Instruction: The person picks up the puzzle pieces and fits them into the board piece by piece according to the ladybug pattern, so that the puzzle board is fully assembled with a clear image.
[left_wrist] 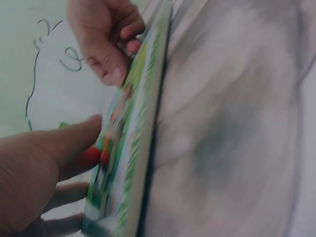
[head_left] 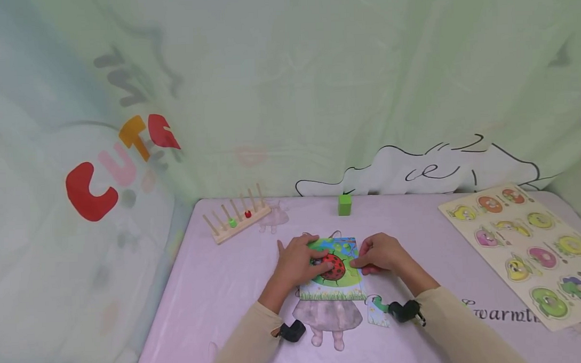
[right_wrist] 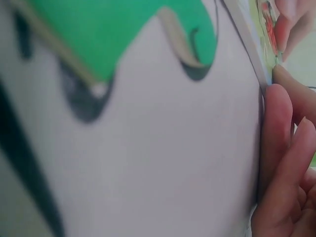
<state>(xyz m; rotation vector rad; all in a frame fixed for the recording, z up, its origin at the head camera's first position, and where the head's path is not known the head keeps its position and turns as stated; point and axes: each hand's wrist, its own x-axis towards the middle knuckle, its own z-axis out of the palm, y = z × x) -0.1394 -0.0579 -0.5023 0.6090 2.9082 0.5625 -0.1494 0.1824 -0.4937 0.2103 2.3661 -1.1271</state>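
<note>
A flat jigsaw puzzle point(head_left: 309, 297) with a red ladybug on green lies on the table between the hands. The left hand point(head_left: 295, 261) rests over its left part, thumb and index finger spread and fairly straight by the ladybug. At the right edge, the right hand point(head_left: 380, 253) grips the puzzle, thumb on top and curled fingers against the side. In the right wrist view, the right index finger point(right_wrist: 277, 116) lies along that edge. A loose puzzle piece point(head_left: 378, 311) with a green shape lies below the puzzle's lower right corner, partly behind the wrist camera.
A wooden peg stand point(head_left: 241, 226) with a green and a red bead stands at the back left. A green block point(head_left: 344, 205) sits at the back middle. A fruit puzzle board point(head_left: 508, 238) covers the right side. Fabric curtains point(head_left: 292, 96) hang behind and at the left.
</note>
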